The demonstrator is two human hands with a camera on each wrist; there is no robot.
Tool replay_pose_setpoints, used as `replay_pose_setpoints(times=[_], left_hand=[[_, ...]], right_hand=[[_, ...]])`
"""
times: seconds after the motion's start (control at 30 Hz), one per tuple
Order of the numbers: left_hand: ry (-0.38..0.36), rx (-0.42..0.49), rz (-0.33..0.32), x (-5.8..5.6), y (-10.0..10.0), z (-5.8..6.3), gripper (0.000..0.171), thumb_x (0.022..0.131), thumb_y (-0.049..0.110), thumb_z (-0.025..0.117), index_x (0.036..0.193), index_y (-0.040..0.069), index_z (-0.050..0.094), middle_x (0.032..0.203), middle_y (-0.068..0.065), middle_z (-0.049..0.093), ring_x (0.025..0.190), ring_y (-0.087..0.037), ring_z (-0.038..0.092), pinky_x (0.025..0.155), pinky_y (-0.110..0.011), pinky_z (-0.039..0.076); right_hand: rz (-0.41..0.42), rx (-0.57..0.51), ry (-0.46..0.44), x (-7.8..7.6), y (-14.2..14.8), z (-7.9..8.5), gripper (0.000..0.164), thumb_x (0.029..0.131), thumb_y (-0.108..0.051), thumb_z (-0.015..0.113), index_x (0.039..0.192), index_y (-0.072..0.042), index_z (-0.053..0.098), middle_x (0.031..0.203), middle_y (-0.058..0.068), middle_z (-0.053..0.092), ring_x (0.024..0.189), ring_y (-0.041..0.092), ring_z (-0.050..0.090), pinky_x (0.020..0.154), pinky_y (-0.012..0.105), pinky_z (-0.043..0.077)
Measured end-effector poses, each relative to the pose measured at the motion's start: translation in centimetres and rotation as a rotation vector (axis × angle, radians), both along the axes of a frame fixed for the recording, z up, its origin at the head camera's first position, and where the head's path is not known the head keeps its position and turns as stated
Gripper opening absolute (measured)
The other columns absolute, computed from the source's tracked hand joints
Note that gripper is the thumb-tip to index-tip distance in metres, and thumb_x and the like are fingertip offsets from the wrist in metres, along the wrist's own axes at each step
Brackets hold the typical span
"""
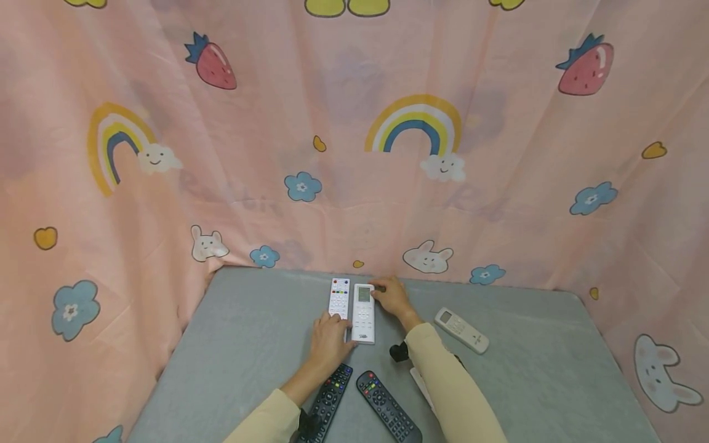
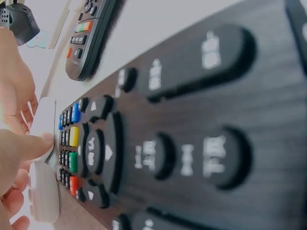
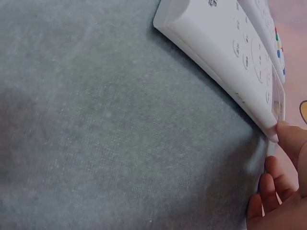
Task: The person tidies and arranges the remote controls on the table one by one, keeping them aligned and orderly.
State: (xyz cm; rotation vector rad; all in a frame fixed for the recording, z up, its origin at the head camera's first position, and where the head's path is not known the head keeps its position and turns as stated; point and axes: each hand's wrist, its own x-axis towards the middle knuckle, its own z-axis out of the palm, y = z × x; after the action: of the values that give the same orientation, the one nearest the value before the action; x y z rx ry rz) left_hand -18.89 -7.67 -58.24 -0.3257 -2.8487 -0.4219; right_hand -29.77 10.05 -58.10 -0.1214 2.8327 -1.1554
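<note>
A white air-conditioner remote (image 1: 363, 320) with a grey screen lies beside a slimmer white remote (image 1: 340, 292) with coloured buttons. My right hand (image 1: 393, 296) grips the air-conditioner remote's top right corner. In the right wrist view, its thumb (image 3: 288, 136) touches that corner, while the other fingers curl below it. My left hand (image 1: 329, 339) rests at the slimmer remote's lower end, hiding part of it. In the left wrist view, the left thumb (image 2: 41, 143) extends straight to the air-conditioner remote's bottom end (image 2: 45, 122); the other fingers lie by the slimmer remote (image 2: 45, 191).
Toward the near edge are two black remotes, one (image 1: 330, 397) partly under the left forearm and another (image 1: 388, 406) right of it. A beige remote (image 1: 462, 330) lies to the right. Another pale object (image 1: 422, 387) is mostly hidden by the right sleeve. A pink printed curtain (image 1: 343, 221) borders the grey table (image 1: 543, 357).
</note>
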Motion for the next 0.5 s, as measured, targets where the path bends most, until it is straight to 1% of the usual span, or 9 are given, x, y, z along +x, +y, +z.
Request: replay_pose_setpoints(times=[0.13,0.2,0.27,0.4,0.5], left_hand=[[-0.007,0.009,-0.006,0.1,0.0,0.3,0.04,0.063,0.037,0.091,0.095,0.018,0.077,0.083,0.002,0.066,0.079,-0.016,0.049,0.074,-0.032,0.04],[-0.012,0.029,-0.016,0.3,-0.3,0.7,0.038,0.064,0.035,0.091,0.095,0.017,0.076,0.081,0.002,0.064,0.079,-0.015,0.049,0.077,-0.034,0.041],[-0.02,0.058,-0.03,0.7,-0.7,1.2,0.036,0.066,0.032,0.09,0.096,0.016,0.076,0.08,0.003,0.063,0.079,-0.014,0.049,0.079,-0.035,0.041],[-0.002,0.12,-0.091,2.2,-2.5,1.8,0.032,0.071,0.028,0.087,0.098,0.016,0.075,0.084,0.005,0.065,0.081,-0.011,0.051,0.078,-0.031,0.041],[-0.014,0.167,-0.151,3.6,-4.1,1.9,0.032,0.074,0.025,0.085,0.103,0.017,0.074,0.089,0.005,0.065,0.083,-0.009,0.052,0.076,-0.027,0.044]], right_hand=[[0.009,-0.063,0.015,0.5,0.4,0.4,0.034,0.095,-0.012,0.062,0.128,-0.005,0.064,0.13,0.019,0.061,0.121,0.037,0.054,0.107,0.053,0.041],[0.019,-0.099,0.029,0.8,0.7,0.8,0.037,0.095,-0.009,0.061,0.131,-0.001,0.06,0.132,0.021,0.06,0.124,0.038,0.055,0.108,0.053,0.042],[0.041,-0.111,0.057,1.3,0.9,1.1,0.04,0.095,-0.007,0.061,0.133,0.001,0.057,0.133,0.023,0.059,0.125,0.039,0.056,0.108,0.053,0.044],[0.092,-0.097,0.134,2.7,1.2,1.7,0.042,0.095,-0.01,0.062,0.135,0.001,0.055,0.132,0.021,0.06,0.123,0.036,0.057,0.106,0.051,0.046],[0.134,-0.095,0.19,4.4,1.2,2.1,0.041,0.094,-0.011,0.063,0.134,-0.003,0.057,0.127,0.018,0.062,0.119,0.033,0.058,0.103,0.052,0.047]])
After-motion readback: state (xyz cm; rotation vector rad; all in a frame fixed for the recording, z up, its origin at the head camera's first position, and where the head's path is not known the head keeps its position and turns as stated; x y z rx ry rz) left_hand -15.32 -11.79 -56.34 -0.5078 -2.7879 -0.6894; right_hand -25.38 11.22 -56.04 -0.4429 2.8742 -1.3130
